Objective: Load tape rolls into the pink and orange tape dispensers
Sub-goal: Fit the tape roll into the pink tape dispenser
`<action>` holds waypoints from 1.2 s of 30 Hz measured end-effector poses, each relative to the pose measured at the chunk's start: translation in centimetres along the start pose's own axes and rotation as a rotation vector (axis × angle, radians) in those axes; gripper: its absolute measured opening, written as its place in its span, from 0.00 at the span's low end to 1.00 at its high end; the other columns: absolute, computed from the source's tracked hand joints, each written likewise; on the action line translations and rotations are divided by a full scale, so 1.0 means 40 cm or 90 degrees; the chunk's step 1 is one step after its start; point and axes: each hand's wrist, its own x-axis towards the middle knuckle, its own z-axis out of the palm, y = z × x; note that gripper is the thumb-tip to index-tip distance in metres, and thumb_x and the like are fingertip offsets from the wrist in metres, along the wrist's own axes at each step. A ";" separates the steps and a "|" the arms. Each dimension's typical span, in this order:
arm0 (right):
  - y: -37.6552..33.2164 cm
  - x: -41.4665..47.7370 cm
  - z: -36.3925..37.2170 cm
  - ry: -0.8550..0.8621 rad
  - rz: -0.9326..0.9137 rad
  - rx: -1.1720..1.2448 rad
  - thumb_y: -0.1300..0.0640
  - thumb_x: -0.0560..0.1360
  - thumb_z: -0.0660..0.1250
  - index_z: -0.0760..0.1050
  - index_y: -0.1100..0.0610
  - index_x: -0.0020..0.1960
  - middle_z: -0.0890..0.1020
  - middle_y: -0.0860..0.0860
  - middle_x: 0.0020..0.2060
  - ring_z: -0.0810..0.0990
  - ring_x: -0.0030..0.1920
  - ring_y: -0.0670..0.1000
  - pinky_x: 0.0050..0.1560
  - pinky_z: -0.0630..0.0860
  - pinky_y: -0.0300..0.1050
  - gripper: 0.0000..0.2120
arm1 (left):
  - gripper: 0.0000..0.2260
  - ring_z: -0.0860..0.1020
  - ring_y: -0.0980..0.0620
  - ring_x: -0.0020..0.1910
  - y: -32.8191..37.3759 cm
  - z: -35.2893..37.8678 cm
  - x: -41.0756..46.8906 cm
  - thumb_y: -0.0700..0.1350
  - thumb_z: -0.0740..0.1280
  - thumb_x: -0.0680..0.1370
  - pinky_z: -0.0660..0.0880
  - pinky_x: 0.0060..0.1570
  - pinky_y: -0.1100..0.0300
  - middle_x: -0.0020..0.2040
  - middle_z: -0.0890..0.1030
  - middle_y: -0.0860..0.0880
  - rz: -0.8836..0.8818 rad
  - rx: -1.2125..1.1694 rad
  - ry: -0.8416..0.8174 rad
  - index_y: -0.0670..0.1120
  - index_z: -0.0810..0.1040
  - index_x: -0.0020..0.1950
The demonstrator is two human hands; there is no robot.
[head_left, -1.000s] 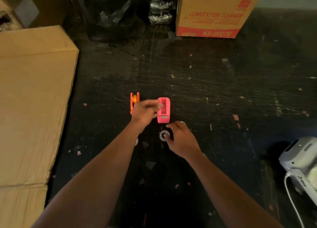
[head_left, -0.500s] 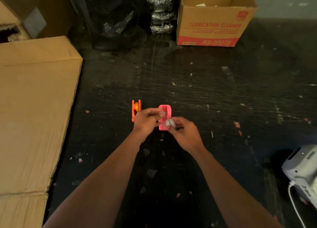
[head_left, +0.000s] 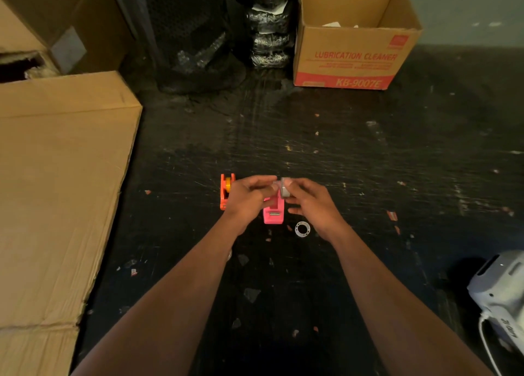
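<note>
Currently the right hand [head_left: 312,203] pinches a small clear tape roll [head_left: 284,188] by its rim, just above the pink dispenser [head_left: 273,212]. The left hand [head_left: 248,198] is curled at the roll's hub; its grasp cannot be resolved. Judged light, rigid and slick: grip the edges. A spare roll [head_left: 302,229] lies right of the pink dispenser; the orange dispenser [head_left: 226,190] stands left, partly hidden.

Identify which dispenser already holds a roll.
The orange dispenser, left of the hands: a yellow roll sits in it. The pink dispenser shows none.
</note>
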 end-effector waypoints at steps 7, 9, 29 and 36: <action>-0.010 0.012 -0.002 -0.029 -0.006 0.032 0.47 0.82 0.68 0.81 0.51 0.65 0.87 0.51 0.58 0.87 0.58 0.49 0.58 0.84 0.47 0.15 | 0.12 0.87 0.54 0.54 0.014 -0.004 -0.002 0.38 0.74 0.78 0.84 0.52 0.56 0.57 0.87 0.49 0.000 0.003 -0.008 0.49 0.84 0.59; -0.016 0.012 -0.004 -0.052 0.018 0.058 0.49 0.82 0.67 0.83 0.51 0.62 0.89 0.50 0.55 0.88 0.57 0.49 0.57 0.84 0.45 0.12 | 0.11 0.87 0.53 0.53 0.018 -0.006 -0.003 0.37 0.74 0.77 0.84 0.49 0.58 0.56 0.87 0.49 0.001 -0.002 -0.007 0.48 0.84 0.58; -0.019 0.048 -0.027 -0.110 0.015 0.046 0.61 0.79 0.73 0.80 0.49 0.65 0.88 0.52 0.58 0.86 0.60 0.50 0.62 0.82 0.49 0.17 | 0.12 0.87 0.52 0.55 0.003 0.003 -0.018 0.37 0.73 0.78 0.84 0.54 0.56 0.57 0.87 0.46 -0.004 0.010 0.035 0.44 0.84 0.61; -0.020 0.058 -0.032 -0.107 0.012 -0.043 0.62 0.78 0.74 0.81 0.49 0.64 0.87 0.51 0.59 0.87 0.59 0.49 0.61 0.83 0.49 0.17 | 0.08 0.86 0.53 0.55 -0.028 0.009 -0.026 0.39 0.66 0.83 0.82 0.61 0.47 0.56 0.87 0.47 -0.016 0.029 0.098 0.47 0.83 0.58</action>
